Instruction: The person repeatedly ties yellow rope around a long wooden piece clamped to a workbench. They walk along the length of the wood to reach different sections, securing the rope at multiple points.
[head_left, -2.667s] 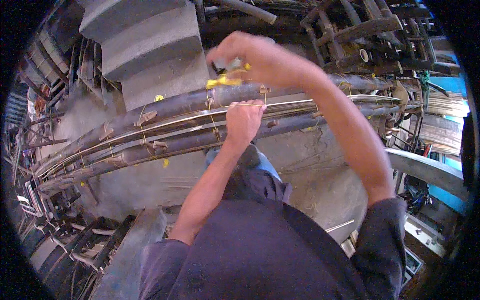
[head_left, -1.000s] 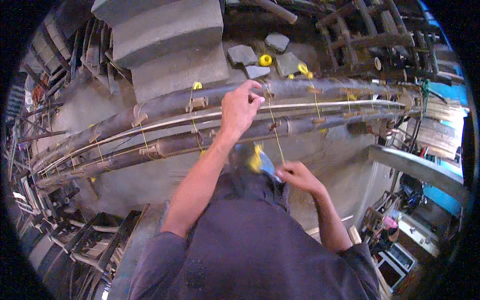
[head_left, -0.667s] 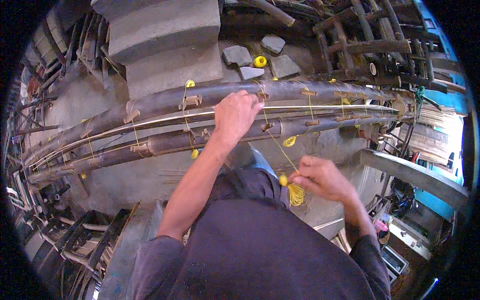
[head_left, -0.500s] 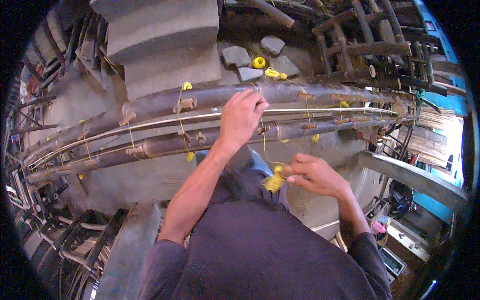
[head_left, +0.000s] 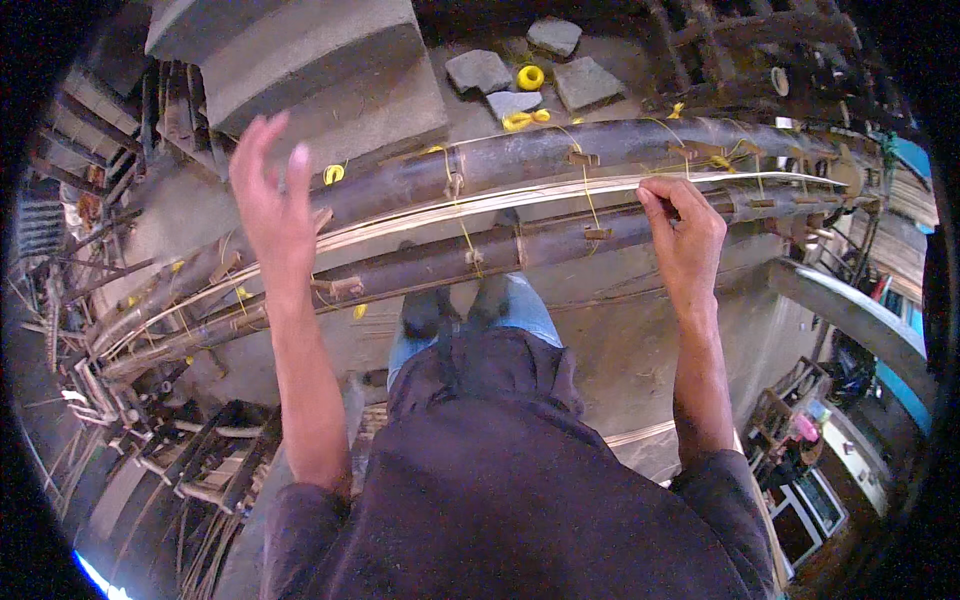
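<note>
Two long dark poles, the far pole [head_left: 360,196] and the near pole [head_left: 425,258], curve side by side across the view. Between them runs a bundle of thin pale strips [head_left: 480,203]. Thin yellow cord [head_left: 589,200] is looped across both poles in several places, with small wooden pegs [head_left: 597,234] at the ties. My left hand [head_left: 272,190] is raised above the left part of the poles, fingers spread and blurred, holding nothing visible. My right hand [head_left: 687,230] pinches thumb and forefinger at the near edge of the pale strips, right of the middle.
Yellow cord bundles [head_left: 525,120] lie beyond the far pole. Past them are a yellow roll [head_left: 530,77] and several flat stones [head_left: 588,83]. Concrete steps [head_left: 330,80] rise at the far left. Wooden racks crowd both sides; a beam [head_left: 850,310] stands at the right.
My right hand has let go of the yellow cord bundle and moved up to the strips. My left hand has left the far pole, swung left and opened. The view has shifted.
</note>
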